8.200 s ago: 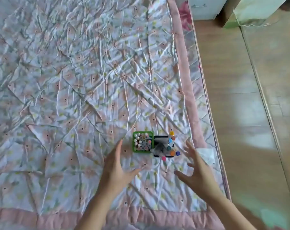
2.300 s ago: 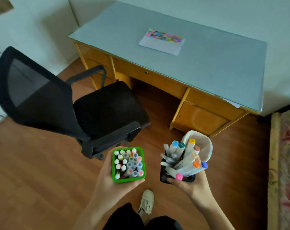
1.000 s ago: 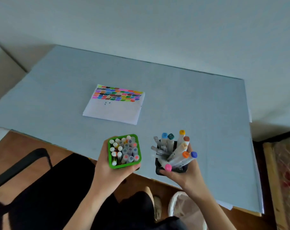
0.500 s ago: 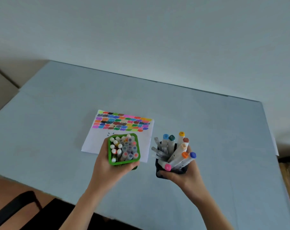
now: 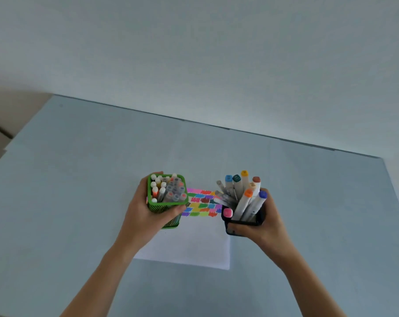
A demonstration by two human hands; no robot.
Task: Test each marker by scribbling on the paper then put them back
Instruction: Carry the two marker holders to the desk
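Note:
My left hand (image 5: pixel 143 216) grips a green mesh holder (image 5: pixel 167 202) packed with several capped markers (image 5: pixel 168 189). My right hand (image 5: pixel 266 227) grips a black holder (image 5: pixel 242 225) with several larger markers (image 5: pixel 242 193) leaning out, their caps blue, teal, yellow, orange, brown and pink. Both holders hang just above a white sheet of paper (image 5: pixel 194 245) on the desk. Rows of coloured scribbles (image 5: pixel 202 203) cover the paper's far part, partly hidden behind the holders.
The grey-blue desk top (image 5: pixel 79 179) spreads wide on all sides of the paper. Its far edge meets a pale wall (image 5: pixel 194 53). The desk's right edge runs down the frame's right side.
I have come closer over the desk. Both hands have carried the holders forward, and they now hang above the paper instead of short of it.

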